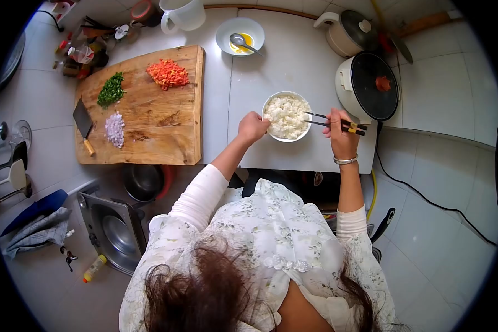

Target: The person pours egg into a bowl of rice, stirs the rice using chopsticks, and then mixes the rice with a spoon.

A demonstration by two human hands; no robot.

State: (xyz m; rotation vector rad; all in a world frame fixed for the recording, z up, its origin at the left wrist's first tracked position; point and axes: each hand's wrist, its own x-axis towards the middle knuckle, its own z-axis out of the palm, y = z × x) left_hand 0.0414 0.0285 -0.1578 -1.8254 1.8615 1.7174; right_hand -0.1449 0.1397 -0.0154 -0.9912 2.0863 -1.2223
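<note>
Steady the white bowl (287, 140) straight ahead at twelve o'clock, pinching its nine-o'clock rim with the left hand (252, 128), and, grasping chopsticks (317, 123) in the right hand (342, 134) at three o'clock, loosen the rice (286, 114) gently.

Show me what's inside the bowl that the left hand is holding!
Fluffy white rice is in the bowl, with the tips of the chopsticks from the right hand at its edge. The rice covers the bowl's bottom, so anything underneath can't be seen.
</note>
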